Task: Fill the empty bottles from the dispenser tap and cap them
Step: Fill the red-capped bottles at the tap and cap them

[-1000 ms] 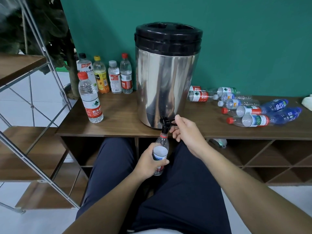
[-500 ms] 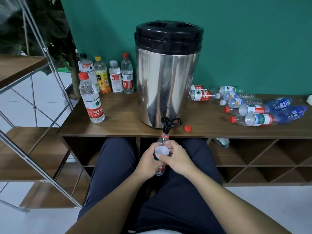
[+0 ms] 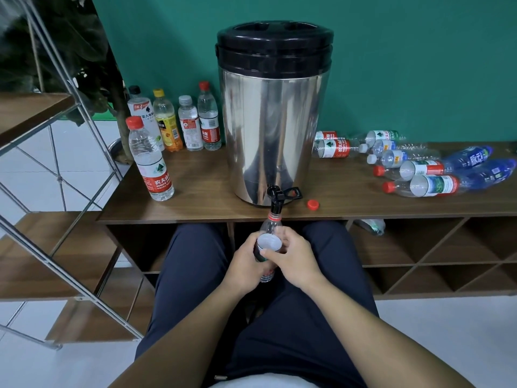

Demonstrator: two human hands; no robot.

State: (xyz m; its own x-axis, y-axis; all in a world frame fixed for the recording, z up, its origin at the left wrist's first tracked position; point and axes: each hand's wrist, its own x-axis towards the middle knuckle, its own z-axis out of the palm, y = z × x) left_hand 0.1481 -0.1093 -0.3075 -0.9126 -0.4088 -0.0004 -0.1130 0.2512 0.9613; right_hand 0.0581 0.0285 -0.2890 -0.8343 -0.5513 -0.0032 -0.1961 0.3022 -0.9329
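Holding the bottle (image 3: 268, 242) under the tap (image 3: 275, 201), I have my left hand (image 3: 246, 264) wrapped round its body from about 8 o'clock and my right hand (image 3: 291, 259) curled on it from about 3 o'clock, thumb across the white label. Its neck sits right at the spout, out past the front edge of the wooden counter (image 3: 195, 203) and above my lap. I cannot see any stream of water or a level inside, so I judge filling by weight and by watching the clear shoulder. To do this well, I should hold the mouth square under the spout, touching or just beneath it, and the bottle close to upright so nothing runs down onto my trousers. One hand can carry the bottle while the other works the black lever (image 3: 292, 193), at 1 o'clock from the neck. I would shut it a little early, since thin plastic squeezes and spills when full. The red cap (image 3: 312, 204) lies on the counter at 2 o'clock from the bottle, near the steel dispenser (image 3: 272, 121), within easy reach. Standing bottles (image 3: 149, 161) wait at 10 o'clock; the lying bottles (image 3: 425, 184) are at 2 o'clock.
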